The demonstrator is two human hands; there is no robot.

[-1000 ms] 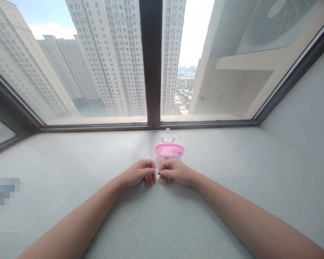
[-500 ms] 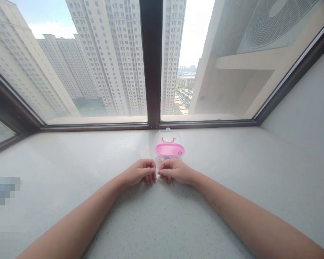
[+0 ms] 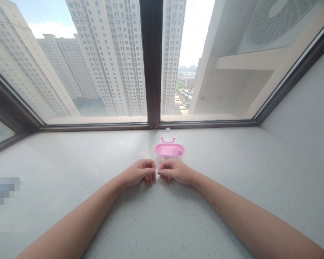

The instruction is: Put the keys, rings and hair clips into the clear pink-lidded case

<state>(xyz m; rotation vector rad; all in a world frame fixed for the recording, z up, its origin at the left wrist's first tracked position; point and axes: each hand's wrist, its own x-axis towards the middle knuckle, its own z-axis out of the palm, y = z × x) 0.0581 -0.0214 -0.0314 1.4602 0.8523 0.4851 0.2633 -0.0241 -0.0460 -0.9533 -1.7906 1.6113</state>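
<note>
A small clear plastic box [image 3: 169, 148] with a pink tray and a pink handle on its raised lid stands on the pale stone window sill [image 3: 70, 162]. Just in front of it, my left hand [image 3: 140, 172] and my right hand [image 3: 175, 170] rest on the sill. Their fingertips meet and both are curled into a pinch. Whatever lies between the fingers is too small to make out. My right hand is nearest the box and almost touches its front.
A dark window frame [image 3: 151, 64] runs along the back of the sill, with glass on both sides. A white wall [image 3: 307, 108] closes the right end. A blurred patch [image 3: 1, 196] lies at the left edge.
</note>
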